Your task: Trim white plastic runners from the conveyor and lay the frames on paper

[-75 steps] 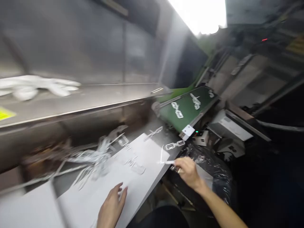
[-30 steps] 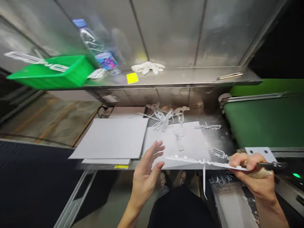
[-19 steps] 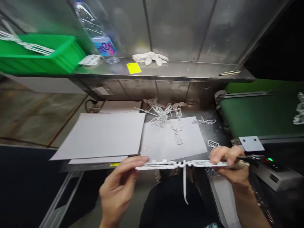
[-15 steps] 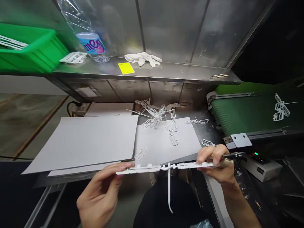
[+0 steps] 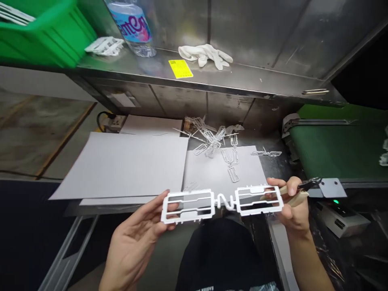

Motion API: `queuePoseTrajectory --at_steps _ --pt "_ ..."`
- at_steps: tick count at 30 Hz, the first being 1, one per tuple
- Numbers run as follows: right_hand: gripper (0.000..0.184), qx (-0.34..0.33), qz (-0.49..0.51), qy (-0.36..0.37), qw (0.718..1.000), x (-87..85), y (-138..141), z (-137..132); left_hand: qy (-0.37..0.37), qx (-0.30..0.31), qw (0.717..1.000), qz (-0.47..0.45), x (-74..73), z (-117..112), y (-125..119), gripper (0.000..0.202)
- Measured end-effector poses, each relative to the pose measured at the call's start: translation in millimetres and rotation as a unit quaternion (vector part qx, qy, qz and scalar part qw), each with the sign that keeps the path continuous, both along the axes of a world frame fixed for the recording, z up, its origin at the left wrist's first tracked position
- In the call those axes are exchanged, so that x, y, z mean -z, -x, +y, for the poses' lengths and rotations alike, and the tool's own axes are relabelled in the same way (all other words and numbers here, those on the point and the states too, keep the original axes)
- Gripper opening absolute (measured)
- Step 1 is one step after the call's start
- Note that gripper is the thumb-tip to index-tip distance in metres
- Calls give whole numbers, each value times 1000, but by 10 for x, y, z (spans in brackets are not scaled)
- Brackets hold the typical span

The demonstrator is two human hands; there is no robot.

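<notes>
Between my hands is a white moulded plastic part [image 5: 213, 205]: two rectangular slotted frames joined by a wavy runner. Its broad face is turned toward me. My left hand [image 5: 133, 242] is closed on the left end, thumb below and fingers above and behind. My right hand [image 5: 295, 216] pinches the right end. Tucked in that same hand is a pair of pliers [image 5: 311, 184], with dark jaws pointing right and pale handles; whether they are nippers I cannot tell. Beyond the held part, several similar white plastic parts [image 5: 214, 139] lie tangled on the bench and paper.
White sheets [image 5: 127, 165] cover the bench's left side. To the right run a green conveyor belt [image 5: 327, 149] and a small box with a green light [image 5: 342, 218]. The metal shelf [image 5: 248, 81] carries a green bin [image 5: 57, 40], water bottle [image 5: 133, 28], white glove [image 5: 206, 54] and yellow card [image 5: 181, 68].
The white plastic part has been rotated from edge-on to face-on, so its runner no longer hangs down. Both hands keep hold of it. The camera view has shifted.
</notes>
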State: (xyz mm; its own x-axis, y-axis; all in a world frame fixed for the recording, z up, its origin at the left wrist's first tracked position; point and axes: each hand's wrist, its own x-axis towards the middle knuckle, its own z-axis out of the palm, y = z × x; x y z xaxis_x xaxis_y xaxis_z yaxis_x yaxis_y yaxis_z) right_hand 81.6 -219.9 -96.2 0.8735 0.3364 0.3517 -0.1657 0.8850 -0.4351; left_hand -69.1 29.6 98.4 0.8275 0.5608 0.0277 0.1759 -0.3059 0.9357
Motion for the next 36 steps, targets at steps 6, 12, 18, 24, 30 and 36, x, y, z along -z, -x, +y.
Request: queuePoseTrajectory --at_steps 6,12,18,24,30,36 --pt "37 68 12 48 996 285 -347 84 -168 32 982 -79 103 -428 -145 16" --pt "26 38 49 116 991 304 -421 143 -248 15 965 -79 124 -724 -210 24" --pt "32 -31 104 110 988 282 -402 88 -227 11 971 -69 123 -823 -211 25" --pt "24 -56 119 67 989 260 -401 55 -226 -18 973 -40 87 -911 -217 29" --pt "19 -4 82 46 996 243 -353 -24 -239 -13 970 -46 129 -974 -193 26" --pt "24 100 78 100 987 270 -170 -121 -171 16 985 30 176 -1058 -223 25"
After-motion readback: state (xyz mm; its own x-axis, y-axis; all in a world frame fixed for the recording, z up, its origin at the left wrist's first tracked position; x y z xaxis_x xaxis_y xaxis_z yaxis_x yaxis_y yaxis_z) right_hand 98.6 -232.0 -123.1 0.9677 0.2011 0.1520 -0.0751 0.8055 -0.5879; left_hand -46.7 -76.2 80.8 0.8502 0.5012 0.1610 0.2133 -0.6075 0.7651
